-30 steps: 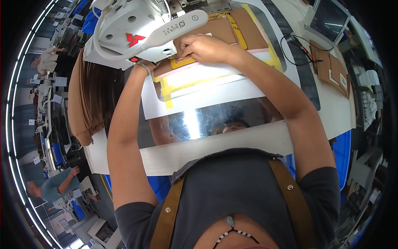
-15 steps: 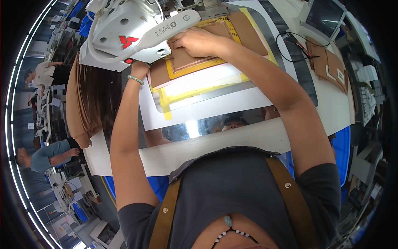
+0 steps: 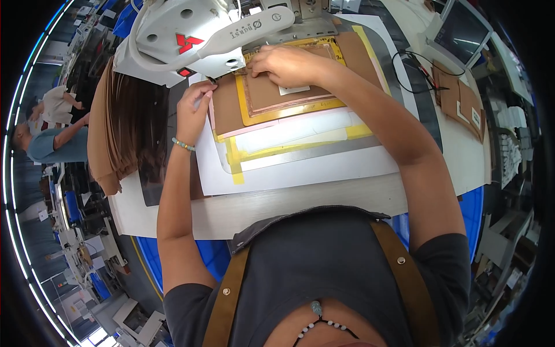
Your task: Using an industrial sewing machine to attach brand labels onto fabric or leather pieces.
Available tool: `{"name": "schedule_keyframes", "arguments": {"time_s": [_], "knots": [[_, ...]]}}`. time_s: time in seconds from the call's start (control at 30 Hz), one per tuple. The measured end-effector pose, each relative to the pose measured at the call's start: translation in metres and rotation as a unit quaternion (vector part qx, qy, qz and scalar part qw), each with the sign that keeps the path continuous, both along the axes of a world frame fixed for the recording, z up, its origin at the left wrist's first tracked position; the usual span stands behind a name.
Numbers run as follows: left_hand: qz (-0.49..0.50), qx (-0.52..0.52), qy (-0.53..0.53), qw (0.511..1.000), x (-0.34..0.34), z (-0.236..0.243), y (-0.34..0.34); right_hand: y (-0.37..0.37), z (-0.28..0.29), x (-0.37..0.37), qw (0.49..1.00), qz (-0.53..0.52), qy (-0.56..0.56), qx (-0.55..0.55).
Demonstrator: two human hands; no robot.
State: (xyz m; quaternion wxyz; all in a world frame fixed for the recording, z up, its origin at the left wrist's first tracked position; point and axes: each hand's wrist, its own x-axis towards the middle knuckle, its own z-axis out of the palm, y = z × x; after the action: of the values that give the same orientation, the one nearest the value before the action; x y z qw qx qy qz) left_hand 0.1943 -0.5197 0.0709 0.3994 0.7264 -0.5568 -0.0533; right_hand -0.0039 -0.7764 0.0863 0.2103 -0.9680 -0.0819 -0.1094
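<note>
My left hand is at the left edge of a brown sheet, beside the white sewing machine head. Its thumb and fingers are drawn together near a small dark piece; whether they grip it is unclear. My right hand rests palm down with loosely bent fingers on a brown panel inside a yellow frame. A white label shows just below that hand. The frame lies on the brown sheet, over a white sheet with yellow tape.
Brown pieces hang in a stack at the left. At the right are a screen, a looped black cable and brown pieces with white labels. A lamp arm crosses the machine. Another person is far left.
My left hand has come out from behind the machine head. The yellow frame and sheets appear nearer me, and the white label now shows. The shiny strip at the front is no longer visible.
</note>
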Motion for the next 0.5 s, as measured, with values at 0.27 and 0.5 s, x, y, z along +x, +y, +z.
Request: {"name": "schedule_keyframes", "arguments": {"time_s": [0.27,0.5], "knots": [[-0.019,0.015,-0.057,0.998,-0.058,0.016,0.000,0.002,-0.010,-0.020,0.999,0.013,-0.039,-0.027],[-0.098,0.059,-0.191,0.975,-0.069,0.039,0.000,-0.005,0.032,-0.066,0.985,-0.122,0.019,-0.121]]}}
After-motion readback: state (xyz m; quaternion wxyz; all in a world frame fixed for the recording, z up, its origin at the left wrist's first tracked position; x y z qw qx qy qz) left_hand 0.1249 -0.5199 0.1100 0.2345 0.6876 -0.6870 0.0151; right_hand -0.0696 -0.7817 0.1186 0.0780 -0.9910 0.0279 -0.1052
